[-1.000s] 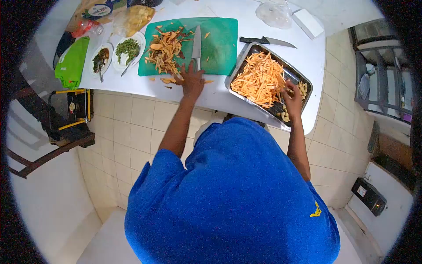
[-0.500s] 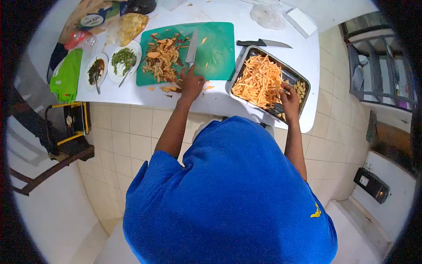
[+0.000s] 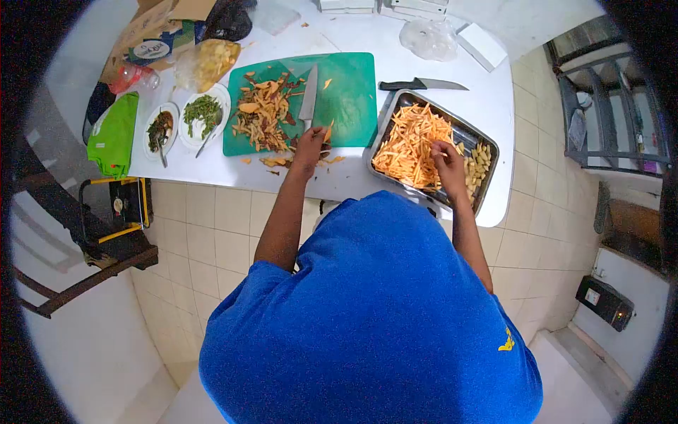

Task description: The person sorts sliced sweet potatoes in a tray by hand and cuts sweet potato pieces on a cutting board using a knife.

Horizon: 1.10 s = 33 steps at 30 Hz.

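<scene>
My left hand is at the near edge of the green cutting board, fingers pinched around what looks like a thin orange strip. Just beyond it lies a kitchen knife, its blade pointing away from me. To the left is a heap of orange and brown peelings, with some scraps near the board's front edge. My right hand is over the metal tray, fingers curled at the side of a pile of thin orange sticks. Whatever is between those fingertips is hidden. Pale, thicker pieces lie at the tray's right.
A black-handled knife lies behind the tray. On the left are two plates of chopped greens with spoons, a bag of yellow pieces, a green cloth and a plastic bottle. A clear plastic bag sits at the back.
The view has tilted, so the table appears lower. My right hand has moved left from the pale pieces to the orange sticks. My left hand has shifted slightly right, toward the orange strip.
</scene>
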Tool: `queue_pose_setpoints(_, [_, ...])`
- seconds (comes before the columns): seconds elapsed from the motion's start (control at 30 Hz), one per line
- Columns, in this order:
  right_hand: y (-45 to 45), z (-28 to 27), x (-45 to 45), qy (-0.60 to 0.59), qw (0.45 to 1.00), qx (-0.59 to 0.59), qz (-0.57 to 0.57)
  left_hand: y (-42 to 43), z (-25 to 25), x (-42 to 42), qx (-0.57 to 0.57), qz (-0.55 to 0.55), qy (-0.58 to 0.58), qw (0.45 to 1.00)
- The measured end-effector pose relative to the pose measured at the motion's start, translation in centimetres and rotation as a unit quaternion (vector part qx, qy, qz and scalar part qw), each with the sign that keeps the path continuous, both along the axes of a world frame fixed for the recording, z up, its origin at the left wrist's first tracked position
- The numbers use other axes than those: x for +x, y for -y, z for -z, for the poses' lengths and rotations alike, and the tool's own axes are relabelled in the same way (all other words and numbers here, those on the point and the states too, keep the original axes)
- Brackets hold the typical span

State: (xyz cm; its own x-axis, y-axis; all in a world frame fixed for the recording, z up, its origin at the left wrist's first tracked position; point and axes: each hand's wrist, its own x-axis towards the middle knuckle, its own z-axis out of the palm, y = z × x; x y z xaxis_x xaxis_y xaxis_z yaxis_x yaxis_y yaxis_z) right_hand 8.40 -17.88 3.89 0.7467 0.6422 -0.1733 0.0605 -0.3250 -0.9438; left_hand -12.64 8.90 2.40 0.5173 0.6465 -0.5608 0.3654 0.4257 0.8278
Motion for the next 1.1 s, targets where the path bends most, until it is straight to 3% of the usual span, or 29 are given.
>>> queue_pose_setpoints(0.1, [-2.5, 0.4, -0.4, 0.108, 0.991, 0.040, -0.066, -0.3, 1.5, 0.4, -0.048, -0.018, -0.004, 0.999])
queue_pose_setpoints(0.13, [-4.1, -1.9, -1.5, 0.029, 0.998, 0.035, -0.052, -0.4, 2.4, 0.5, -0.066, -0.026, -0.002, 0.997])
queue_pose_setpoints(0.27, [-11.2, -2.1, -2.1, 0.068, 0.984, 0.036, -0.162, 0.3, 3.7, 0.0, -0.131, -0.022, 0.047, 0.990])
queue_pose_setpoints(0.33, [-15.1, -1.7, -2.6, 0.074, 0.978, 0.008, -0.197, 1.1, 8.8, -1.3, 0.065, 0.013, 0.168, 0.984])
queue_pose_setpoints(0.4, [-18.0, -0.7, -3.2, 0.035, 0.975, -0.030, -0.219, 2.2, 8.8, -2.3, 0.130, -0.027, 0.183, 0.974])
queue_pose_setpoints(0.47, [-19.6, 0.3, -3.2, 0.117, 0.961, -0.074, -0.239, 3.1, 2.4, -2.8, 0.070, -0.138, 0.100, 0.983])
queue_pose_setpoints(0.53, [-21.7, 1.5, -4.1, 0.181, 0.949, -0.105, -0.237, 3.4, 0.9, -4.9, 0.054, -0.146, 0.102, 0.983])
queue_pose_setpoints(0.67, [-24.8, -0.9, -7.7, 0.222, 0.849, -0.285, -0.386, 4.9, -0.4, -7.7, 0.079, -0.201, 0.101, 0.971])
queue_pose_setpoints(0.8, [-26.6, -0.7, -10.9, 0.181, 0.867, -0.292, -0.361, 5.5, -1.6, -8.6, 0.143, -0.257, 0.114, 0.949])
queue_pose_setpoints(0.87, [-26.9, 1.3, -11.4, 0.211, 0.868, -0.276, -0.354, 5.5, -1.8, -8.9, 0.163, -0.271, 0.105, 0.943])
queue_pose_setpoints(0.97, [-27.6, 4.3, -12.1, 0.162, 0.896, -0.304, -0.281, 4.8, -2.2, -8.8, 0.181, -0.308, 0.072, 0.931])
queue_pose_setpoints(1.1, [-27.4, 4.0, -11.2, 0.089, 0.899, -0.290, -0.314, 2.4, -1.9, -7.8, 0.198, -0.357, 0.068, 0.911])
